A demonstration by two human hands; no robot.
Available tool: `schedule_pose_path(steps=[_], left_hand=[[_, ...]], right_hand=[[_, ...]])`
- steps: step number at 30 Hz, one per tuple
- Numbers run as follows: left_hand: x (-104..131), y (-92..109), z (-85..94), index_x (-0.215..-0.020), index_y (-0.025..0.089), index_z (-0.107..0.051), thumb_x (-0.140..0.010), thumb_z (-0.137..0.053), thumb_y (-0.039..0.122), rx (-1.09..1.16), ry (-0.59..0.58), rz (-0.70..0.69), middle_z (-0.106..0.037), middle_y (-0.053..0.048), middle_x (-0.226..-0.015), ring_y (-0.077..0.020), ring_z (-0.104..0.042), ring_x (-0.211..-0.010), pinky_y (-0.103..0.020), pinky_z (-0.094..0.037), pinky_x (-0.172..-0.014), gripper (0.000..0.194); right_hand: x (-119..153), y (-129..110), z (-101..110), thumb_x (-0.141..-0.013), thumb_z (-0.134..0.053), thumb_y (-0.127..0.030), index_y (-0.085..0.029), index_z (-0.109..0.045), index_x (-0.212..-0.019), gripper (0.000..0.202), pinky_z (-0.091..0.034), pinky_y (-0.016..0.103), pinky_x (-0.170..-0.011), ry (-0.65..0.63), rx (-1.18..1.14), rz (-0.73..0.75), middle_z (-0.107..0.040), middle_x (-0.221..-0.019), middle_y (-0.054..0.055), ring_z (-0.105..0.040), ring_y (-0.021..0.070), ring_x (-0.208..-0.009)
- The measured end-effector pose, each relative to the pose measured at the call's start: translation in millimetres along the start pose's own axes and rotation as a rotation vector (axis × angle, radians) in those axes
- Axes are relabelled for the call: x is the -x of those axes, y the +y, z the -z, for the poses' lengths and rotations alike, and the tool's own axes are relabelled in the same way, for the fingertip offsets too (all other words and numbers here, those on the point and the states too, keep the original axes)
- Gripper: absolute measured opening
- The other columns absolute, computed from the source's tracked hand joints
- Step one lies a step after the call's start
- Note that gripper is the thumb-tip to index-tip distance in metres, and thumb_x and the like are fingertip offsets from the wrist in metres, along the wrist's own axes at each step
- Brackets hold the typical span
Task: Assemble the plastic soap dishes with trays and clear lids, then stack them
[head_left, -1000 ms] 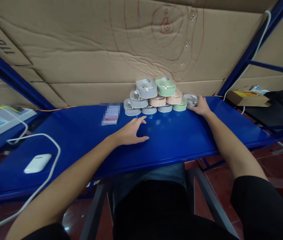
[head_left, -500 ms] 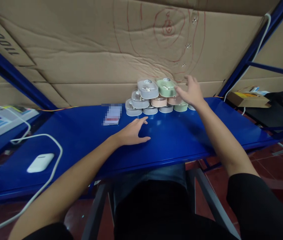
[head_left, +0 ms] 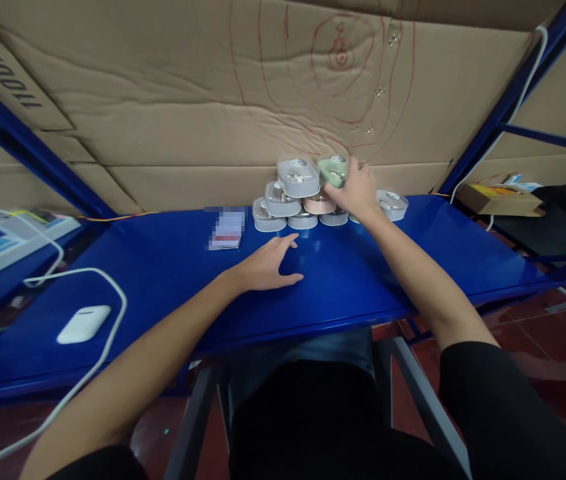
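Observation:
Small plastic cases with clear lids stand in a stepped stack on the blue table (head_left: 163, 267). In the top row are a grey case (head_left: 297, 177) and a green case (head_left: 331, 172). My right hand (head_left: 357, 190) is wrapped round the right side of the green case, thumb in front and fingers behind; it covers some cases below. A peach case (head_left: 317, 202) shows in the middle row, and a grey case (head_left: 391, 204) at the bottom right. In front of the stack my left hand (head_left: 269, 263) rests low over the table, holding nothing, thumb and fingers apart.
Left of the stack lies a blurred-out flat item (head_left: 227, 229). A white earbud case (head_left: 83, 324) and a white cable (head_left: 113, 327) lie on the left. Cardboard (head_left: 173, 133) walls the back. At far right is a small cardboard box (head_left: 500, 200).
My right hand has moved left and onto the green case, uncovering the grey case at the bottom right. My left hand has stayed put. The view has shifted slightly.

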State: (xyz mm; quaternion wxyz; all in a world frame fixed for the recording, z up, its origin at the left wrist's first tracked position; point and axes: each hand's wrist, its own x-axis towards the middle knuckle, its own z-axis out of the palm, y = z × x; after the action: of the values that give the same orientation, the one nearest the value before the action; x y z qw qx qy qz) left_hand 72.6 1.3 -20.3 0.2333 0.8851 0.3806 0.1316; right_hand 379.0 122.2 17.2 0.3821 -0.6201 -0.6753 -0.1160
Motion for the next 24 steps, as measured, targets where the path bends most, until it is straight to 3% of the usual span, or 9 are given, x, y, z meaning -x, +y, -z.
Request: schedule_pose_path(steps=[3, 7, 10, 12, 14, 17, 20, 24], left_hand=[[1, -2, -1.6, -0.179, 0.021, -0.029, -0.092, -0.077, 0.064, -0.008, -0.002, -0.002, -0.059, -0.021, -0.165, -0.0438, -0.053, -0.159, -0.062, -0.043, -0.133, 0.108], [0, -6, -4.2, -0.179, 0.026, -0.03, -0.092, -0.08, 0.063, 0.057, 0.073, -0.002, -0.062, -0.019, -0.162, -0.0424, -0.058, -0.154, -0.063, -0.046, -0.13, 0.107], [-2, -9, -3.1, -0.179, 0.026, -0.03, -0.089, -0.084, 0.061, 0.179, 0.202, -0.034, -0.063, -0.019, -0.162, -0.0422, -0.063, -0.15, -0.065, -0.048, -0.13, 0.11], [-3, -10, -0.8, -0.179, 0.024, -0.03, -0.087, -0.086, 0.06, 0.287, 0.255, -0.079, -0.062, -0.022, -0.164, -0.0428, -0.062, -0.151, -0.065, -0.048, -0.13, 0.114], [-4, -10, 1.1, -0.178, 0.023, -0.031, -0.085, -0.088, 0.06, 0.373, 0.246, -0.115, -0.059, -0.024, -0.168, -0.0431, -0.06, -0.155, -0.063, -0.048, -0.131, 0.115], [-3, -10, 1.0, -0.175, 0.023, -0.037, -0.08, -0.092, 0.059, 0.384, 0.169, -0.122, -0.063, -0.023, -0.165, -0.043, -0.062, -0.154, -0.063, -0.047, -0.132, 0.115], [-3, -10, -1.8, -0.172, 0.025, -0.041, -0.07, -0.1, 0.061, 0.317, 0.09, -0.08, -0.068, -0.021, -0.159, -0.0459, -0.066, -0.149, -0.067, -0.049, -0.128, 0.123], [-3, -10, -4.8, -0.175, 0.027, -0.036, -0.065, -0.103, 0.06, 0.264, 0.076, -0.055, -0.068, -0.02, -0.16, -0.0477, -0.066, -0.148, -0.067, -0.051, -0.125, 0.133]], right_hand=[[6, 5, 15, -0.094, -0.07, -0.065, -0.015, -0.044, -0.164, 0.09, -0.047, 0.079, -0.122, 0.016, 0.007, -0.04, -0.062, -0.155, 0.028, -0.059, 0.0555, -0.147], [21, 14, 66, -0.095, -0.069, -0.07, -0.022, -0.041, -0.173, 0.095, -0.043, 0.075, -0.13, -0.003, -0.088, 0.062, -0.058, -0.168, 0.022, -0.052, 0.052, -0.159], [46, 16, 105, -0.092, -0.074, -0.075, -0.03, -0.049, -0.171, 0.094, -0.044, 0.068, -0.133, -0.191, -0.309, 0.238, -0.058, -0.173, 0.011, -0.053, 0.0458, -0.162], [67, 12, 114, -0.089, -0.079, -0.074, -0.033, -0.056, -0.168, 0.092, -0.045, 0.064, -0.134, -0.367, -0.475, 0.338, -0.06, -0.173, 0.007, -0.056, 0.0426, -0.16], [89, 7, 107, -0.086, -0.087, -0.069, -0.034, -0.06, -0.166, 0.092, -0.047, 0.064, -0.133, -0.529, -0.578, 0.424, -0.063, -0.17, 0.008, -0.061, 0.0417, -0.157], [113, -3, 79, -0.081, -0.094, -0.061, -0.032, -0.059, -0.167, 0.097, -0.051, 0.064, -0.129, -0.676, -0.624, 0.523, -0.068, -0.164, 0.011, -0.067, 0.0417, -0.149], [126, -8, 58, -0.08, -0.096, -0.058, -0.03, -0.054, -0.171, 0.104, -0.054, 0.063, -0.126, -0.713, -0.626, 0.549, -0.069, -0.16, 0.013, -0.068, 0.0412, -0.145], [133, -12, 53, -0.077, -0.098, -0.07, -0.034, -0.049, -0.172, 0.113, -0.055, 0.066, -0.126, -0.712, -0.598, 0.522, -0.064, -0.16, 0.014, -0.064, 0.0426, -0.148]])
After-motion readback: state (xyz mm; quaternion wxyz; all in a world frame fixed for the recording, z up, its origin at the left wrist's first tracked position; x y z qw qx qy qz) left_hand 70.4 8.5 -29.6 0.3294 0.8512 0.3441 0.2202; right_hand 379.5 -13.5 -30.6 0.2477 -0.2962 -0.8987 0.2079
